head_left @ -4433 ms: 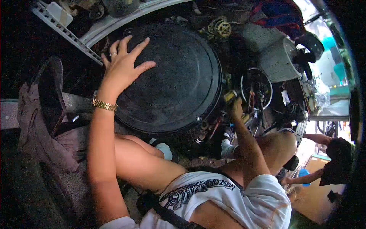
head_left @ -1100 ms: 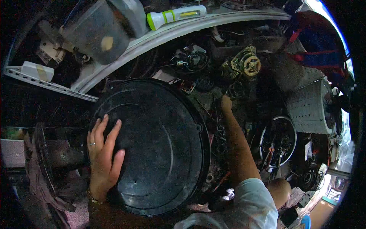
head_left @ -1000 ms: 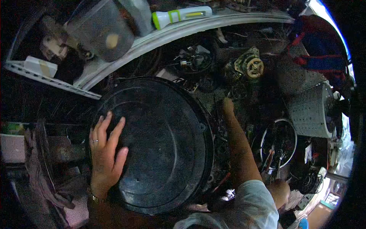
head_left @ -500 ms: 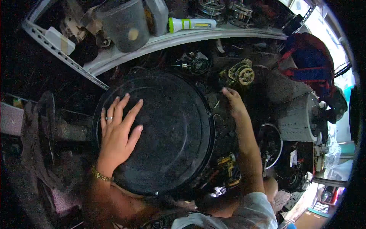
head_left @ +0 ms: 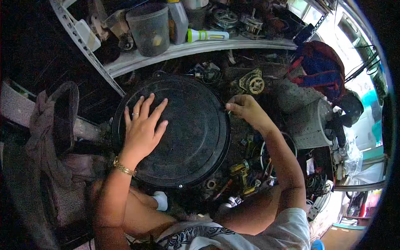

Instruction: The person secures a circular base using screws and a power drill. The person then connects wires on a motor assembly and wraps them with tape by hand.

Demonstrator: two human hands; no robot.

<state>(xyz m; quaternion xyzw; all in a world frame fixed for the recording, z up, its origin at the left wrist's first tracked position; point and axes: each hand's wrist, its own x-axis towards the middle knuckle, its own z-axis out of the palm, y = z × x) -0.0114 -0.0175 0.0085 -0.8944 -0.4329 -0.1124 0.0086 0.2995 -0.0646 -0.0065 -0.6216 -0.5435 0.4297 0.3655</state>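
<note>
A large round black plastic lid or tub base [head_left: 187, 137] lies in front of me, a screw showing at its near rim. My left hand [head_left: 143, 127] rests flat on its left part, fingers spread, with a ring and a gold watch. At the right edge of the black disc, my right hand [head_left: 246, 110] has thumb and fingers pinched together; what is between them is too small to make out. A yellow cordless drill [head_left: 241, 170] lies on the floor right of the disc, below my right hand.
A shelf [head_left: 183, 52] beyond holds a grey bucket [head_left: 149, 31], a flashlight [head_left: 208, 36] and metal parts. Under it sits a motor with a yellowish pulley [head_left: 254, 84]. At right are a perforated white tub [head_left: 308, 127] and a blue-red bag [head_left: 323, 68]. Cloth [head_left: 46, 125] hangs left.
My right hand has come from the floor near the motor to the disc's right edge and its fingers have closed. The drill, held earlier, lies on the floor. The view has shifted.
</note>
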